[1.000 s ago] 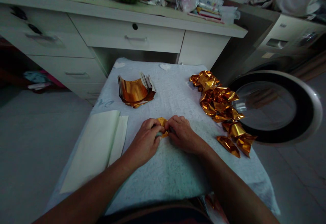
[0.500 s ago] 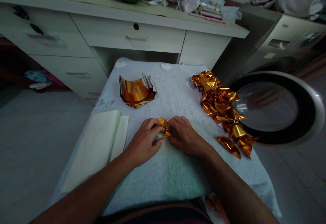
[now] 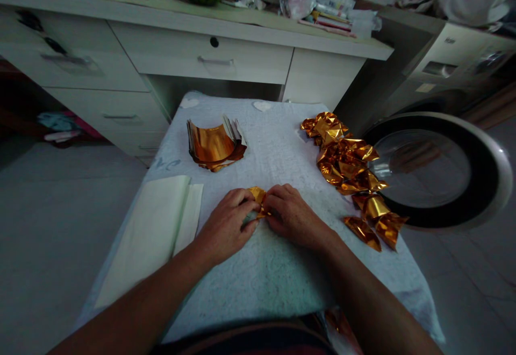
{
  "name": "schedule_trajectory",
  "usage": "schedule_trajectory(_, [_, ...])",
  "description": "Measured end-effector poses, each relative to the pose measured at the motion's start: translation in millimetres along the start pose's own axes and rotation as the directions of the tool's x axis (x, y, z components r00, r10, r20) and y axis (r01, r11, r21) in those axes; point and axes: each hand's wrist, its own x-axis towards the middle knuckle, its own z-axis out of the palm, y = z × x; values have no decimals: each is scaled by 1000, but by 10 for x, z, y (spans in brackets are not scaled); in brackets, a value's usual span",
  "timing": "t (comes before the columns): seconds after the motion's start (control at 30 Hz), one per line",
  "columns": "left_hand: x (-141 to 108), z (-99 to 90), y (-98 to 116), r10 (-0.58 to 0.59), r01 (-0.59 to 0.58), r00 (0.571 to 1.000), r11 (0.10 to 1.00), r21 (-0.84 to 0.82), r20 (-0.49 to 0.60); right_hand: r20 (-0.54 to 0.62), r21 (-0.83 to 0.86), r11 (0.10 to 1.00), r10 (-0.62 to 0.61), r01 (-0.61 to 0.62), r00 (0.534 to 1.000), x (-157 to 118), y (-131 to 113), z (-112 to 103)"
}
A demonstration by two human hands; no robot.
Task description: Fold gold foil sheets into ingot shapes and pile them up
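Head view: I've got my left hand point(image 3: 229, 225) and right hand point(image 3: 293, 214) close together, pinching opposite ends of a gold foil piece point(image 3: 257, 194) mid-counter point(image 3: 278, 153), likely to steady its folds. Curled foil sheets point(image 3: 211, 144) sit beyond, left; folded foil pieces point(image 3: 347, 165) right, apparently kept separate.

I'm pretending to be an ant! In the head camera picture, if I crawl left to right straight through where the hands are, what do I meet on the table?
Pale sheets → left hand → small piece of gold foil → right hand → pile of shiny, folded gold pieces.
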Motion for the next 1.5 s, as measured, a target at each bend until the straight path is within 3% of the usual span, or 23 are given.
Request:
schedule_trajectory(0.23, [-21, -1, 24, 62, -63, 998, 996, 68, 22, 3, -84, 996, -12, 12, 1000, 10, -24, 32])
schedule_trajectory(0.4, [-28, -17, 0, 33, -34, 999, 998, 59, 17, 17, -170, 985, -27, 29, 1000, 11, -31, 56])
schedule_trajectory(0.53, [-20, -11, -21, 33, -32, 999, 996, 82, -15, 19, -153, 987, -35, 38, 999, 14, -31, 29])
schedule_trajectory(0.67, [14, 19, -34, 104, -94, 993, 983, 161, -60, 16, -139, 989, -43, 45, 999, 12, -28, -2])
schedule_trajectory(0.83, [25, 49, -30, 134, -120, 990, 962, 244, -45, 22, -118, 993, -17, 19, 1000, 15, -54, -24])
schedule_trajectory(1.1, [8, 43, -1, 133, -115, 989, 969, 218, -69, 0, -88, 995, 47, -47, 999, 43, -75, 35])
schedule_trajectory(1.37, [14, -20, 16, -22, 73, 947, 986, 150, -320, -28, -112, 993, 33, -36, 999, 31, -3, 48])
schedule_trajectory(1.43, [9, -47, -4, -76, 129, 940, 982, 140, -332, -33, -111, 993, 29, -32, 999, 27, 20, 45])
schedule_trajectory(1.5, [7, -74, -31, -122, 164, 954, 977, 137, -275, -33, -94, 995, 28, -31, 999, 23, 34, 38])
